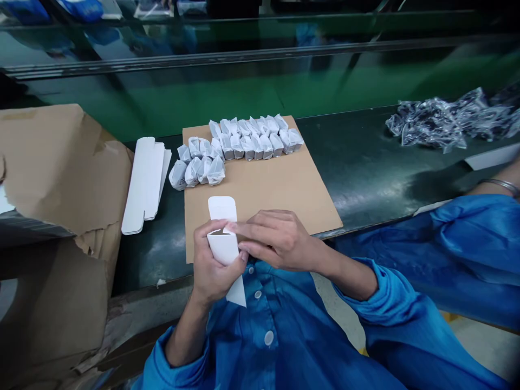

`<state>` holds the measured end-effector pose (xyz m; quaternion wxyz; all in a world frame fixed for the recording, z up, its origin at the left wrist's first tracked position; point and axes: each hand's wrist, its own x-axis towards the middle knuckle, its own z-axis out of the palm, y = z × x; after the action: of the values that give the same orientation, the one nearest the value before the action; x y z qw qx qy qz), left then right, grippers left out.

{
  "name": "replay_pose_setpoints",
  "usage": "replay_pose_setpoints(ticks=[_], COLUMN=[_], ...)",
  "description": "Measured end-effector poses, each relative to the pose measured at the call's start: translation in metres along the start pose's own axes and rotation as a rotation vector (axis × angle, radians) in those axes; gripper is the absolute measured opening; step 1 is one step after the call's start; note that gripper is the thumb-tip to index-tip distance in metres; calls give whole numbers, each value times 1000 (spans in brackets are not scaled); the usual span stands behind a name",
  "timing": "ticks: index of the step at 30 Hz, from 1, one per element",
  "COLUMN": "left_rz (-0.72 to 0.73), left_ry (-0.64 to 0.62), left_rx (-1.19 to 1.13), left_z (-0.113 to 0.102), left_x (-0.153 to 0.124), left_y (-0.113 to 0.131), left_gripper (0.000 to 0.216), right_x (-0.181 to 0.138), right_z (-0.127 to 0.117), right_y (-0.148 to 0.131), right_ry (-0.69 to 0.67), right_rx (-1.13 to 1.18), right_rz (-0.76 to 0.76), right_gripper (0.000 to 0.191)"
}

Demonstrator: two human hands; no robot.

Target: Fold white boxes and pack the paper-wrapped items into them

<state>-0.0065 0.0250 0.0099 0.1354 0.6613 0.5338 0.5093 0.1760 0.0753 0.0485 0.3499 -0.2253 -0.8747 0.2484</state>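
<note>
My left hand [215, 265] is wrapped around a small white carton [224, 250], holding it tilted in front of my shirt. The carton's end is partly open, with a long flap standing up behind it and a pointed flap hanging below. My right hand [280, 238] pinches the carton's edge at the opening, its fingertips on a side flap. What is inside the carton cannot be made out. Beyond my hands, several small items in whitish wrapping [252, 142] stand in rows on a flat brown cardboard sheet [260, 192].
Flattened white cartons [144, 181] are stacked left of the sheet. A large torn cardboard box [60, 168] stands at far left. Clear plastic-wrapped items [450, 119] lie heaped at right on the dark green table [349, 157]. Another person's blue sleeve [475, 233] is beside me.
</note>
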Motion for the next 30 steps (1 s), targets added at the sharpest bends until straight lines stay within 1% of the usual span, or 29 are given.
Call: replay_pose_setpoints(ticks=[1,2,5,6,7,9,11,14,16,18,19,21,23,26,28,30], left_rz=[-19,-37,-37,-23,-7,17,25,42,73,79,64,21,2,15,35,55], left_ry=[-23,-44,-96,-107,-116,-133,-146,-122,-46,15,17,-37,-97,-130,-140,-150], left_rx=[-1,2,23,33,44,62,73,69,31,-25,-44,-24,62,165,166,158], left_z=[0,0,1,1,1,1,1,5,9,12,13,12,7,0,-2,-3], left_x=[0,0,-1,0,0,1,2,1,0,-1,-2,-3,-3,-4,-5,-6], left_y=[-1,-1,0,1,2,3,2,-1,-3,-3,-3,-2,-1,1,2,4], left_gripper=[46,44,40,39,38,37,39,49,60,78,89,102,103,95,91,88], right_x=[1,4,16,21,26,33,37,36,33,31,29,27,24,20,16,13], right_z=[-4,-7,-15,-15,-15,-12,-8,-5,-3,-1,0,2,4,6,8,12], right_y=[0,0,6,9,11,15,15,10,6,2,0,-3,-5,-5,-5,-5], right_ry=[17,68,276,289,252,118,25,-24,-7,44,72,111,115,79,85,134], right_rx=[24,78,401,526,647,827,885,869,838,773,728,608,481,354,298,203], right_rz=[41,119,453,548,605,633,622,607,599,581,560,482,361,181,103,48], right_gripper=[26,24,26,30,33,36,32,31,29,25,22,15,17,23,24,22])
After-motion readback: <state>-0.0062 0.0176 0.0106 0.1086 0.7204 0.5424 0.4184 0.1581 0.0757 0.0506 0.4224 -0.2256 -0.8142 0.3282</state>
